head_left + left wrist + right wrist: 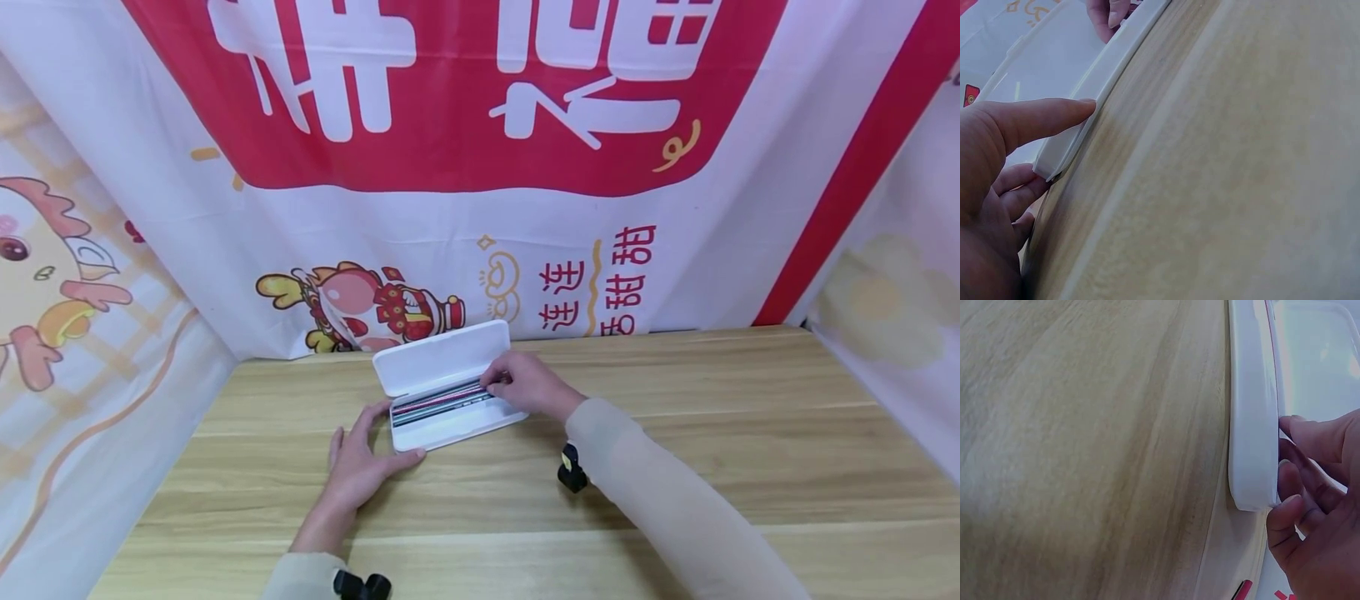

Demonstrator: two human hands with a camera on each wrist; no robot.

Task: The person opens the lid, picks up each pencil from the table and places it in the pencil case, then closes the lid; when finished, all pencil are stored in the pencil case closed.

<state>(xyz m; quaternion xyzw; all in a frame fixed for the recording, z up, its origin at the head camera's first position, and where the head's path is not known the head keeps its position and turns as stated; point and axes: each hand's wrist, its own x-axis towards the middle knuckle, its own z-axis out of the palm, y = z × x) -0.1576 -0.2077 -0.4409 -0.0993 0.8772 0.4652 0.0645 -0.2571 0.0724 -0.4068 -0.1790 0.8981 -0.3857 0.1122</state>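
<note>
A white pencil case (457, 430) lies on the wooden table with its lid (444, 360) raised at the back. Several slim pencils (438, 407) in dark, red and pale green lie lengthwise inside it. My left hand (360, 471) holds the case's left end, the thumb on the front edge and the fingers around the left side. At the right end, my right hand (528, 385) reaches over the rim, thumb and fingers pinching at the pencil ends. In the right wrist view the case wall (1254, 412) hides what those fingertips (1294, 422) touch.
The wooden table (675, 433) runs up to a white and red printed cloth (465, 217) behind the case. More printed cloth (112, 333) hangs along the left side, and another (892, 333) along the right. The raised lid stands near the back cloth.
</note>
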